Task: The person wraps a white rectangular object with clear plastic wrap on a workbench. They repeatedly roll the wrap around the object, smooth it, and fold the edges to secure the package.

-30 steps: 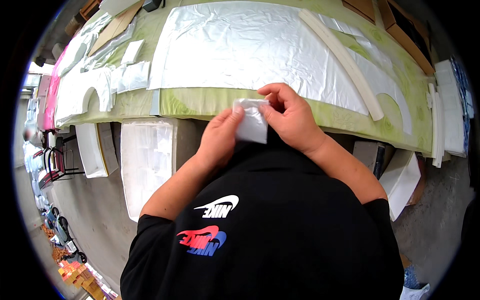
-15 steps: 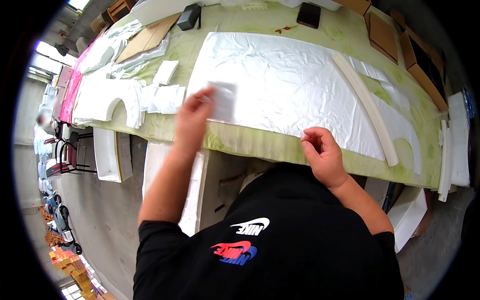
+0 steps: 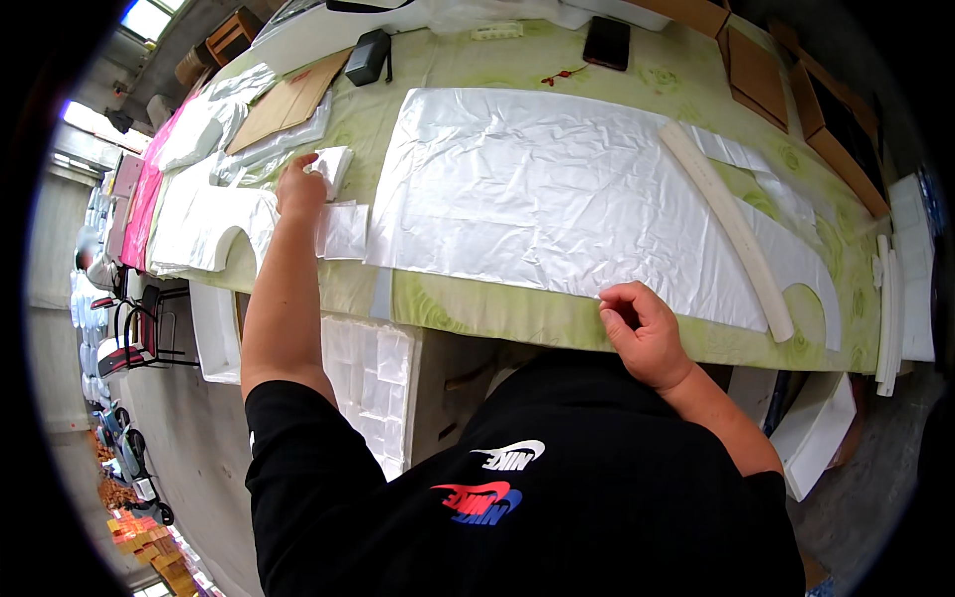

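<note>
My left hand (image 3: 302,186) reaches to a small stack of white folded packets (image 3: 336,167), its fingers closed at the stack's left side. What they pinch, if anything, is too small to make out. Nearer me lie flat, translucent square packets (image 3: 344,231). A large, wrinkled white plastic sheet or bag (image 3: 527,184) is spread over the table's middle. At its front edge, my right hand (image 3: 645,333) is curled with thumb and forefinger together; whatever sits between them is hidden. A long, pale curved bar (image 3: 726,224) rests across the sheet's right part.
The table wears a green patterned cover (image 3: 497,310). White plastic pieces (image 3: 204,214) and cardboard (image 3: 288,104) lie left. A dark grey box-shaped device (image 3: 368,57) and a phone (image 3: 608,44) are at the back. Open cardboard boxes (image 3: 841,134) stand right; a white bin (image 3: 214,333) sits below.
My left hand has moved left from the sheet to the small white stack. The translucent square it held over the sheet no longer shows there. My right hand has stayed almost in place.
</note>
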A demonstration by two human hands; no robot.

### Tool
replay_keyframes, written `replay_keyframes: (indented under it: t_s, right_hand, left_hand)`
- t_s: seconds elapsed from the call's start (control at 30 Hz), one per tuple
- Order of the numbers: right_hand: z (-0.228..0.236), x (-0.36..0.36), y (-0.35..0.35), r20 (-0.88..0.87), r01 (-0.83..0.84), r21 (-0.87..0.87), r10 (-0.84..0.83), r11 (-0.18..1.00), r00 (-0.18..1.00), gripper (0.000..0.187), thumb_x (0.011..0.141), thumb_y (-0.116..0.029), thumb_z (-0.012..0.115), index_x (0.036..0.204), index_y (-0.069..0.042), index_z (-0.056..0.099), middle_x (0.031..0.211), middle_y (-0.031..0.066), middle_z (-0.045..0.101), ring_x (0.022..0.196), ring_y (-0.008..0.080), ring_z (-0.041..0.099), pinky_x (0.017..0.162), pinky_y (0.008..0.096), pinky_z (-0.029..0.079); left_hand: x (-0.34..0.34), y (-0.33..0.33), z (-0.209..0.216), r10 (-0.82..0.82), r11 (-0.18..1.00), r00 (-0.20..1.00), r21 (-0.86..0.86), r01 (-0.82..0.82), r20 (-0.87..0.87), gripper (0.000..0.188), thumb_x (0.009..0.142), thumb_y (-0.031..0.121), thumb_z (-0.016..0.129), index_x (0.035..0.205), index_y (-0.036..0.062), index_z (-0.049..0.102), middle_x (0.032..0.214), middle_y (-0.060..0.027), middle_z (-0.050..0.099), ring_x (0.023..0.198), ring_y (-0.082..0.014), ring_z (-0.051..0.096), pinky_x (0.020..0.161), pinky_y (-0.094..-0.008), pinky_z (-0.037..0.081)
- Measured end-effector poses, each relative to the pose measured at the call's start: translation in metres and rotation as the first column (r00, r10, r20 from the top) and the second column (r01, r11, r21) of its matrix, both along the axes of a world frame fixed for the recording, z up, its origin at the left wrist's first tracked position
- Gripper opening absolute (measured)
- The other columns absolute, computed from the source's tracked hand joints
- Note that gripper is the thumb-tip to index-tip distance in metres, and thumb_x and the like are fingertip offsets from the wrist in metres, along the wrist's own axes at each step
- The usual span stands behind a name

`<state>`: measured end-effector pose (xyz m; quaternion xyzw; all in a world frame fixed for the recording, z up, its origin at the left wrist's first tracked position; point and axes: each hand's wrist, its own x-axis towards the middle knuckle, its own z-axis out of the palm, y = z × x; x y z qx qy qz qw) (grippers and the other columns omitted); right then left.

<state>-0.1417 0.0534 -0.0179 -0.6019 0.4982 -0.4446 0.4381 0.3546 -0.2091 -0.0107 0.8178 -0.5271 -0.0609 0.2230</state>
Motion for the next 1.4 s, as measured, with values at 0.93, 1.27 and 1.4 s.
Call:
replay_keyframes:
  t_s: [0.93,1.27,1.4]
  right_hand:
    - [0.038,-0.123,0.053,-0.591,0.361,-0.122,-0.360,0.925,0.722,0.059,0.087,-0.019,0.070,0.145,-0.016,0.057,0.120,0.0163,0.056,0.099,0.0379,0.064,0.088,0.0454,0.055]
    - [0.026,-0.075,0.056,-0.463,0.303,-0.104,-0.315,0.947,0.829,0.055,0.090,-0.023,0.072,0.142,-0.012,0.058,0.129,0.0160,0.052,0.101,0.0340,0.067,0.089,0.0433,0.056]
    - [0.019,-0.090,0.070,-0.275,0.279,-0.061,-0.285,0.958,0.918,0.049,0.092,-0.021,0.074,0.138,-0.010,0.061,0.128,0.0136,0.054,0.087,0.0250,0.065,0.082,0.0368,0.055]
  left_hand:
    - [-0.304,0.096,0.032,-0.919,0.385,0.324,-0.337,0.859,-0.224,0.055,0.087,0.005,0.079,0.139,0.0102,0.060,0.153,-0.0154,0.052,0.145,-0.0327,0.047,0.119,-0.0418,0.039]
    - [-0.434,0.138,0.008,-0.980,0.104,0.081,-0.119,0.987,-0.180,0.044,0.091,0.015,0.075,0.135,0.0131,0.068,0.161,-0.0154,0.044,0.153,-0.0418,0.032,0.124,-0.0484,0.032]
    - [-0.430,0.135,0.012,-0.965,0.125,0.091,-0.129,0.984,-0.246,0.039,0.089,0.013,0.075,0.128,0.0110,0.071,0.157,-0.0157,0.049,0.153,-0.0414,0.033,0.125,-0.0485,0.030]
